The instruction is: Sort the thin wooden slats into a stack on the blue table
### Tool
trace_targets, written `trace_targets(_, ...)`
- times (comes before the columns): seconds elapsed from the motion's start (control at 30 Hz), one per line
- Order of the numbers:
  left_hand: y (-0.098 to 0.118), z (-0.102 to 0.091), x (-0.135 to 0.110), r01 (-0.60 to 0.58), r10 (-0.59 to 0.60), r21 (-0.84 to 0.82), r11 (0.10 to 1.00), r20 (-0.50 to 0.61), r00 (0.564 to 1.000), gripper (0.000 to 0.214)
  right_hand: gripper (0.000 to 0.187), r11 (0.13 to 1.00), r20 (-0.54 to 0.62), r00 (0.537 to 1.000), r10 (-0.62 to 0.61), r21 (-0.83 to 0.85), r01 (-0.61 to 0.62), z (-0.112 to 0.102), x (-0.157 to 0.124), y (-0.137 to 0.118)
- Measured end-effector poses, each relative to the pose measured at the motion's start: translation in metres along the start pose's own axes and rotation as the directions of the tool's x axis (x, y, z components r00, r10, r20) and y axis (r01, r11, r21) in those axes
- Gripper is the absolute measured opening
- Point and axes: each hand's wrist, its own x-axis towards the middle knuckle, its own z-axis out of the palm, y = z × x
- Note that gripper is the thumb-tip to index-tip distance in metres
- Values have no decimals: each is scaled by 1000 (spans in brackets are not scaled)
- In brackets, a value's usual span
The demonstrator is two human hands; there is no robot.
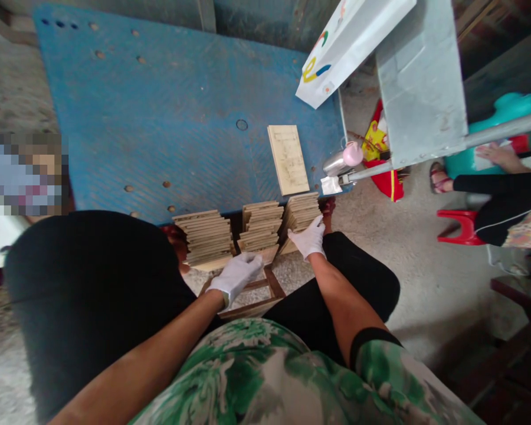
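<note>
Your left hand, gloved white, lies with fingers bent at the foot of the middle stack of thin wooden boards; I cannot tell whether it grips one. Your right hand rests open, fingers spread, against the right stack. A left stack stands beside them. A single board lies flat on the blue counter.
</note>
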Motion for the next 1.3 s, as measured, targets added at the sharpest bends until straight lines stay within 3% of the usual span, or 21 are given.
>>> trace_targets(0.17, 1, 0, 1, -55, 53, 32, 998, 35, 998, 34, 132, 1000, -14, 1000, 20, 10, -20, -10, -3, 1)
trace_targets(0.3, 4, 0, 0, -106, 104, 85, 991, 33, 994, 30, 121, 1000, -79, 997, -8, 14, 9, -23, -8, 3)
trace_targets(0.5, 13, 2, -3, -247, 271, 361, 899, -19, 962, 31, 107, 997, -131, 988, -77, -16, 75, -67, -19, -2)
trace_targets(0.7, 7, 7, -6, -444, 476, 496, 746, 68, 877, 39, 103, 991, -243, 961, -131, -23, 129, -132, -49, -26)
trace_targets(0.9, 11, 8, -16, -565, 651, 585, 582, 81, 754, 52, 98, 943, -407, 852, -329, -98, 317, -203, -91, -58)
trace_targets(1.0, 19, 7, -28, -629, 684, 579, 519, 160, 712, 55, 95, 926, -401, 837, -372, -109, 360, -232, -111, -74)
trace_targets(1.17, 23, 2, -37, -716, 717, 477, 510, 225, 660, 44, 95, 906, -352, 840, -412, -58, 420, -251, -134, -103)
trace_targets(1.3, 19, -1, -36, -739, 711, 350, 575, 232, 663, 34, 93, 901, -357, 841, -407, -4, 434, -247, -132, -122)
